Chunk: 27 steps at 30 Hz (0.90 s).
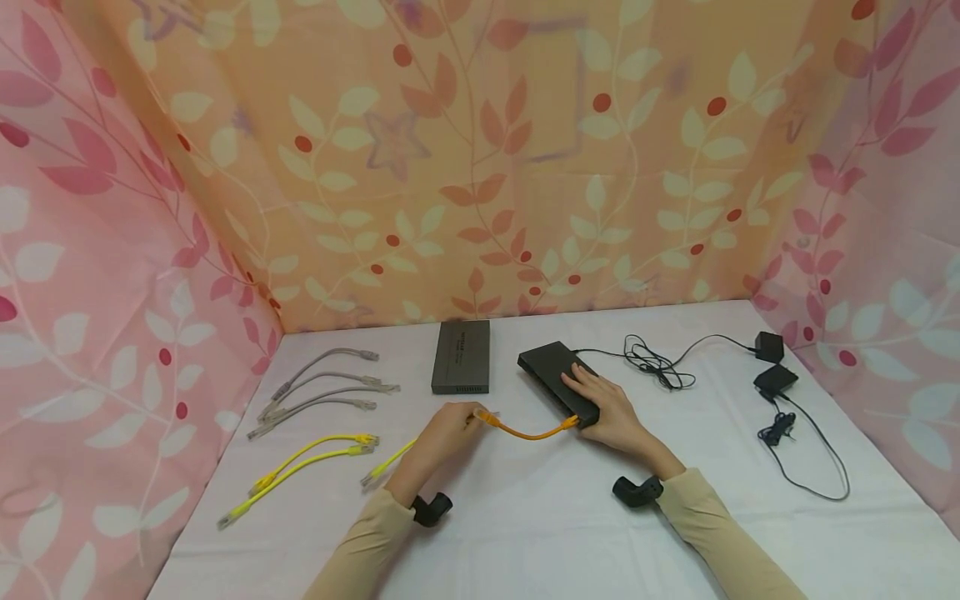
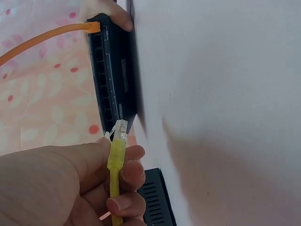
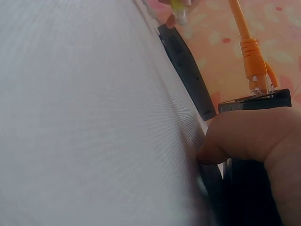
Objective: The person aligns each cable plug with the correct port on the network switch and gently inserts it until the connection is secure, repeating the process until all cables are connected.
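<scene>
My left hand (image 1: 446, 437) pinches a yellow Ethernet cable (image 2: 116, 157) just behind its clear plug, which points toward a black network switch (image 1: 553, 375). The cable's other end trails behind the left wrist onto the table. My right hand (image 1: 609, 408) grips the switch by its right end, fingers over the top and thumb (image 3: 225, 136) at the side. An orange Ethernet cable (image 1: 532, 435) sits in the end port of the switch's row, nearest the right hand. Its other end arches over beside the left hand; whether the fingers touch it I cannot tell.
A second, dark grey switch (image 1: 461, 358) lies at the back middle. Several grey cables (image 1: 322, 402) and two yellow cables (image 1: 300, 473) lie on the left. Black power adapters (image 1: 769, 347) with coiled cords (image 1: 660, 367) lie on the right, one cord running to the held switch.
</scene>
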Each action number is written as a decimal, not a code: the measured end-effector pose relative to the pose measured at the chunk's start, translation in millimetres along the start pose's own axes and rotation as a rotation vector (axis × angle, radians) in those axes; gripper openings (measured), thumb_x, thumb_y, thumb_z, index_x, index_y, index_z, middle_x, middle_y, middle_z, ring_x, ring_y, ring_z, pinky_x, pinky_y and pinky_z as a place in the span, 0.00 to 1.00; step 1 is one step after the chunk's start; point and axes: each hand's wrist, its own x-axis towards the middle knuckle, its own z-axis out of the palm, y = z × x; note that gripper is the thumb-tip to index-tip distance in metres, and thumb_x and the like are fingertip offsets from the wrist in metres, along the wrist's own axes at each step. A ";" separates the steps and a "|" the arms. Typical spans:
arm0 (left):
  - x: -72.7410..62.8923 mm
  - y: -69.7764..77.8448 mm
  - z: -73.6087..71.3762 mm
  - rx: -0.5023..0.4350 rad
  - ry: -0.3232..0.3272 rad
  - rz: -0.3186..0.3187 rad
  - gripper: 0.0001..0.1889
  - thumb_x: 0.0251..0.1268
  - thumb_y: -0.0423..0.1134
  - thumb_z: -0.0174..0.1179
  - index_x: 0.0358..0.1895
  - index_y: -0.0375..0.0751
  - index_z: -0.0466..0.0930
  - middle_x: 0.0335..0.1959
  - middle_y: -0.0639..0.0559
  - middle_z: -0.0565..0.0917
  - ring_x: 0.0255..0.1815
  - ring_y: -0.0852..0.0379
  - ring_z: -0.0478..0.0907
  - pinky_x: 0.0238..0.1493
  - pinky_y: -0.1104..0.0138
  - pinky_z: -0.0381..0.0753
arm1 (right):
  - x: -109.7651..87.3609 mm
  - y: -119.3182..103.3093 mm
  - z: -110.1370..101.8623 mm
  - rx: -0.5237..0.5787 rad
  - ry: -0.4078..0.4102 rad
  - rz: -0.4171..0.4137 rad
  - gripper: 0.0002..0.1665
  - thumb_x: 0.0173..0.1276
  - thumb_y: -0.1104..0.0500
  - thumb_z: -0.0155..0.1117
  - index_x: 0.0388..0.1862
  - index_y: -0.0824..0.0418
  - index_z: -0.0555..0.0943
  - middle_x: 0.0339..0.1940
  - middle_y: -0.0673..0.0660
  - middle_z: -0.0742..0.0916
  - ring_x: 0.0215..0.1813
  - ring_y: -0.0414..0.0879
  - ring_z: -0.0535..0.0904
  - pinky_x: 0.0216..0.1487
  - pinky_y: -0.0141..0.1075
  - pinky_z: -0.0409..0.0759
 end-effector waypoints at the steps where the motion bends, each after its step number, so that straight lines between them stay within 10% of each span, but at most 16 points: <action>1: 0.0 -0.3 0.3 0.000 -0.003 -0.002 0.10 0.66 0.35 0.53 0.43 0.39 0.83 0.37 0.50 0.85 0.28 0.63 0.71 0.29 0.71 0.71 | 0.2 -0.2 0.6 0.001 -0.002 0.001 0.55 0.38 0.65 0.74 0.70 0.51 0.63 0.73 0.60 0.61 0.72 0.60 0.55 0.62 0.56 0.54; 27: 9.8 26.8 6.1 -0.073 -0.005 0.007 0.07 0.65 0.42 0.57 0.39 0.45 0.80 0.33 0.50 0.83 0.33 0.55 0.76 0.37 0.64 0.74 | 0.3 -2.9 -3.8 -0.012 -0.002 -0.005 0.56 0.37 0.65 0.75 0.70 0.54 0.64 0.72 0.61 0.61 0.71 0.61 0.56 0.61 0.57 0.54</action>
